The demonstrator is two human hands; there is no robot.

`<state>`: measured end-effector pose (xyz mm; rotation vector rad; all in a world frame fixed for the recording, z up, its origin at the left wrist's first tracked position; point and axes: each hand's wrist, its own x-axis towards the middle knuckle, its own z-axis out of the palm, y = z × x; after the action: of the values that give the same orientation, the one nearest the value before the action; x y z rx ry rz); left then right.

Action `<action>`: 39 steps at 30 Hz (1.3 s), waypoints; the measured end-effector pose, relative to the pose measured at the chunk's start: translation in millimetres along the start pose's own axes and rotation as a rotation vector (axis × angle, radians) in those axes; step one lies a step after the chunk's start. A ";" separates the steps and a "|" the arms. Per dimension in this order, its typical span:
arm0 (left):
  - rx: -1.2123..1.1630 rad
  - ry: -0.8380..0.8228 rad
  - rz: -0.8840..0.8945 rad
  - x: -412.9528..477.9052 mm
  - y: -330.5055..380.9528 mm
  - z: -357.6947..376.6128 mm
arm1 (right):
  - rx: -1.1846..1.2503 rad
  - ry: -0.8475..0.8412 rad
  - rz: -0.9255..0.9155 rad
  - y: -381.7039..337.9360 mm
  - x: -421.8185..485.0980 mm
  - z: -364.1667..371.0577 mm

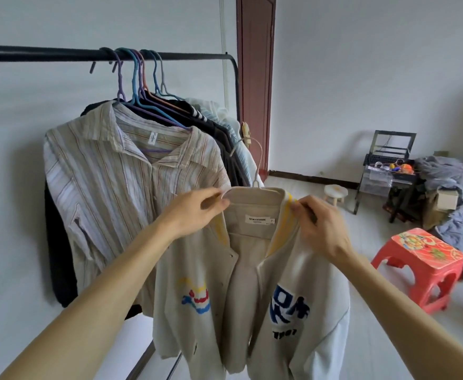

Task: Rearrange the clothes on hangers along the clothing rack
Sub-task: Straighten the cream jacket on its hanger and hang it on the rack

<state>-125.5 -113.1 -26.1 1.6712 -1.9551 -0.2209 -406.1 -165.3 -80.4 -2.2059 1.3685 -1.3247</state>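
A cream jacket (pixel 252 292) with yellow collar trim and blue chest patches hangs on a white hanger (pixel 257 171), held off the rack below the bar. My left hand (pixel 194 212) pinches its collar and hanger on the left side. My right hand (pixel 318 223) pinches the collar on the right. Along the black rack bar (pixel 46 54) hang a striped beige shirt (pixel 120 176) on a purple hanger and several dark and pale garments (pixel 225 127) on coloured hangers, bunched near the bar's right end.
A red plastic stool (pixel 422 264) stands on the floor at the right, with a small white stool (pixel 334 194) behind it. A cluttered black shelf (pixel 389 165) and a heap of grey cloth (pixel 455 193) fill the far right corner. A brown door frame (pixel 255 86) rises behind the rack.
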 end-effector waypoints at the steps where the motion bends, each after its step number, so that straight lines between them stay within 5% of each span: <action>1: 0.024 0.004 -0.014 -3.9 -9.6 4.3 | -0.001 -0.006 0.002 -2.0 2.6 -3.2; 5: -0.012 0.162 0.006 -9.1 -24.0 14.3 | -0.094 -0.099 -0.008 -16.3 10.7 -4.7; 10: -0.001 0.215 -0.056 -25.4 -33.3 17.9 | -0.136 -0.503 -0.003 -22.2 12.2 -7.3; 14: 0.108 0.233 -0.158 -48.1 -42.6 24.6 | -0.224 -0.489 -0.036 -9.5 -6.4 5.4; 26: 0.292 0.280 -0.457 -144.9 -42.0 -32.2 | 0.355 -0.676 -0.063 -94.8 -11.4 51.0; 30: 0.487 0.497 -0.514 -190.6 -31.1 -96.1 | 0.481 -0.742 -0.123 -149.1 -7.0 62.1; 35: 0.848 1.061 -0.586 -238.1 -24.4 -186.0 | 0.733 -0.873 -0.209 -224.8 -3.7 62.1; 39: 0.922 1.295 -0.646 -261.9 -26.8 -232.4 | 0.817 -0.849 -0.280 -288.9 0.7 58.9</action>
<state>34.0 182.4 76.6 2.0328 -0.4583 1.3631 -186.6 -24.9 57.6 -1.9669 0.1582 -0.6391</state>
